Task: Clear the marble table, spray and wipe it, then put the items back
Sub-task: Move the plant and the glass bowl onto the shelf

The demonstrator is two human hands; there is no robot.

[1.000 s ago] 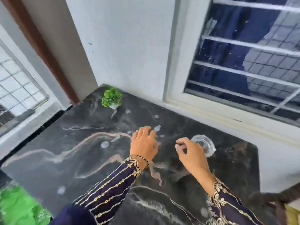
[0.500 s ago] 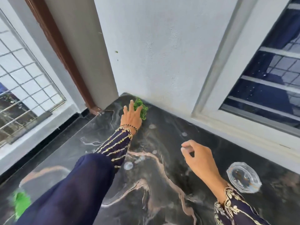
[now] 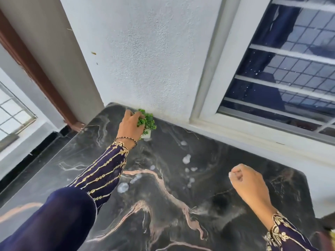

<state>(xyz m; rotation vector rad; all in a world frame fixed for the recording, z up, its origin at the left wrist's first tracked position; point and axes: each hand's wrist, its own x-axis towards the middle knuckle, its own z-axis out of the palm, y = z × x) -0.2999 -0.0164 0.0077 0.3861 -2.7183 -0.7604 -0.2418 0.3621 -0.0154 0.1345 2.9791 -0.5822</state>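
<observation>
Left hand [image 3: 131,126] is closed around the small green artificial plant in its white square pot [image 3: 147,124], which sits at the far corner of the black marble table with pale pink veins [image 3: 163,205], tucked against the textured white wall [image 3: 145,60]. Fingers wrap the foliage from the near side, likely a grab to lift it clear for cleaning. Right hand [image 3: 248,185] hovers nearer, loosely curled, gripping nothing, with whitish splotches [image 3: 186,158] between the two hands.
</observation>
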